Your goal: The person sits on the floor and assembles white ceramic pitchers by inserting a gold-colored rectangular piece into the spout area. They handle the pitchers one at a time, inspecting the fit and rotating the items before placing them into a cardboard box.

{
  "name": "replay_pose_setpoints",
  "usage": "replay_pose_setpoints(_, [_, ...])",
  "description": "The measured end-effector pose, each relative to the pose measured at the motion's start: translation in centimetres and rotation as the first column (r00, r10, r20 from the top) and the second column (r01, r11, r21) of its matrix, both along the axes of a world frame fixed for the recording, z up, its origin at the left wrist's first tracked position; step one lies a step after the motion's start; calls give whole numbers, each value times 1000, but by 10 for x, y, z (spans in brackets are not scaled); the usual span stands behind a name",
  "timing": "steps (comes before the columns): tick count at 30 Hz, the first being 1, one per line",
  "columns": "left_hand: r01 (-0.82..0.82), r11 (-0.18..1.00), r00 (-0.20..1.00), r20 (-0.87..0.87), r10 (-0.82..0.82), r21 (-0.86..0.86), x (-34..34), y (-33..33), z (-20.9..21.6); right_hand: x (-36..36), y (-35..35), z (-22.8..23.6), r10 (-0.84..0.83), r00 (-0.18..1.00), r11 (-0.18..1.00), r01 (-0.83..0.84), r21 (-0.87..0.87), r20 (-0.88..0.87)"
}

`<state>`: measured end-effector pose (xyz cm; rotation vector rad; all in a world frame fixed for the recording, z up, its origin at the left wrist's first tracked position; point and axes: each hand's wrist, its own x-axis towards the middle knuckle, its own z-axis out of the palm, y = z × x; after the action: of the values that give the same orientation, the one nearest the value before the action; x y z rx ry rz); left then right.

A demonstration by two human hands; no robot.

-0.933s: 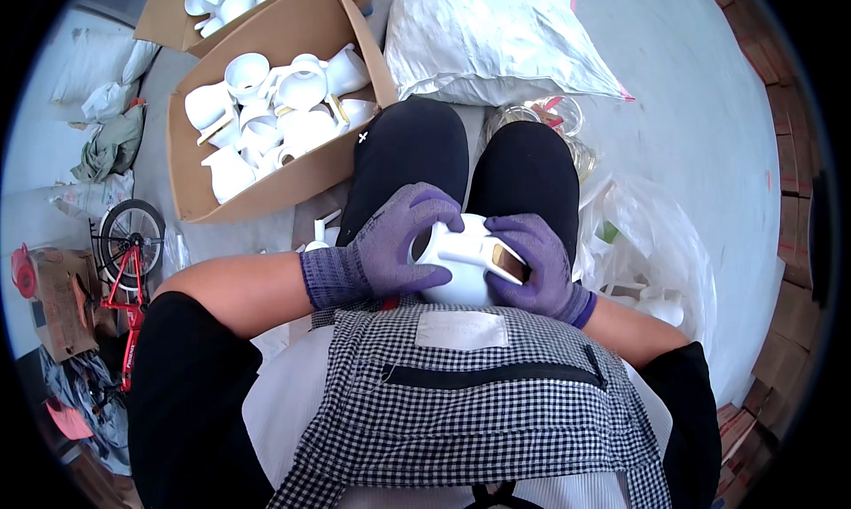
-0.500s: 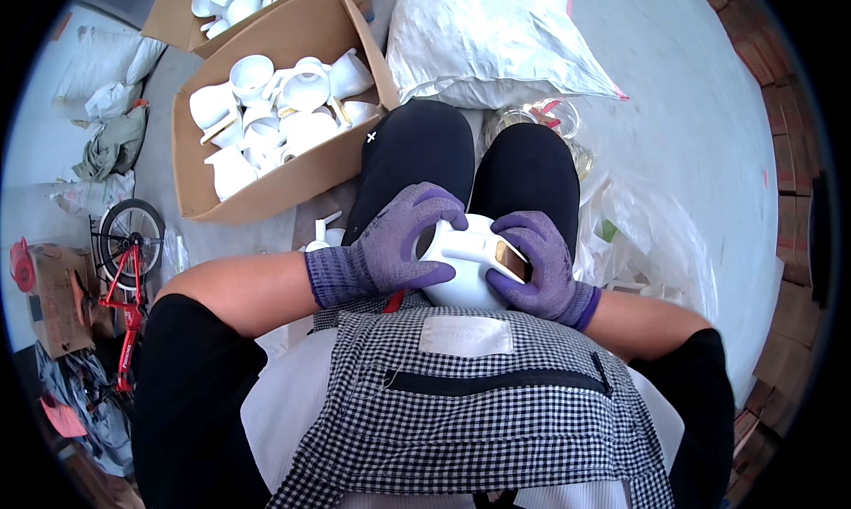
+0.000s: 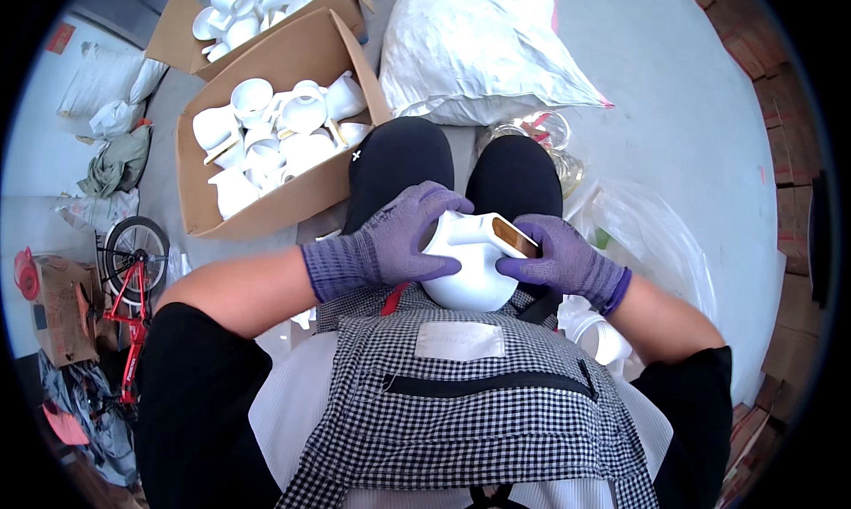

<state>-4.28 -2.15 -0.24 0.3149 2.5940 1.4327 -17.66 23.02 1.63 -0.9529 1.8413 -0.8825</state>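
Over my lap I hold a white jug [image 3: 474, 283] with a gold-coloured strip along its handle. My left hand [image 3: 403, 241], in a purple-grey knitted glove, grips its left side, the thumb across the near face. In a matching glove, my right hand [image 3: 563, 259] holds the other side by the gold strip, its thumb on the body and its fingers partly hidden behind. Similar white jugs [image 3: 303, 110], several with gold strips on their handles, fill an open cardboard box [image 3: 270, 209] at the far left.
Another cardboard box [image 3: 175, 43] of white pieces stands behind the first. A large white sack [image 3: 474, 48] lies ahead. Clear plastic [image 3: 656, 234] and white pieces [image 3: 603, 339] lie at my right. A red bicycle [image 3: 133, 314] is at the left, stacked boxes [image 3: 792, 234] at the far right.
The jug has turned slightly in my hands, so its gold strip faces up more. My right hand has shifted a little to the right along it. My knees have lowered slightly in view.
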Motion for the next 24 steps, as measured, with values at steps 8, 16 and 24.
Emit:
replay_pose_setpoints(8, [196,978,915,-347,-207,-67,-5,5,0,25,12,45,1,920,915,-158,370,392])
replay_pose_setpoints(16, [-494,860,860,-72,505,128,38,43,-29,21,-23,2,-85,837,989,137,58,-540])
replay_pose_setpoints(24, [-578,814,815,14,580,-60,19,58,-30,7,-19,-40,-228,770,968,248,-51,-596])
